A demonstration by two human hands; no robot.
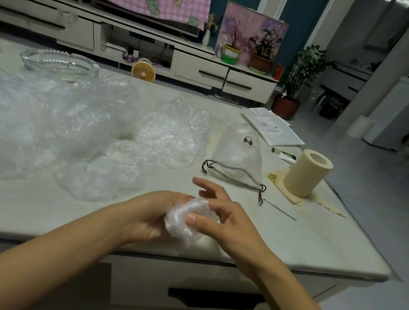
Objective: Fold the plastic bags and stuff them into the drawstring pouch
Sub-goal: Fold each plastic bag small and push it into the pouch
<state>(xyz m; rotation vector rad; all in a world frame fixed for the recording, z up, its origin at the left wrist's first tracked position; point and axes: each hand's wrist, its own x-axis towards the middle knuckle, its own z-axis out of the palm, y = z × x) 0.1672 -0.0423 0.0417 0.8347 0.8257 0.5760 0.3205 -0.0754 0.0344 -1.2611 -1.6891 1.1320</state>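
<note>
One bag in hand, most left.
Both hands [155, 215] [226, 223] gripped a wad [186, 219]; pile [56, 122] at left unfolded; pouch [239, 156] looked part-filled.

loose plastic bags [56, 122] piled on worktop [278, 237] left and centre. drawstring pouch [237, 156] lies right of them, paper roll [307, 173] further right. glass dish [59, 64] behind the pile. envelope [272, 130] behind the pouch.
</note>
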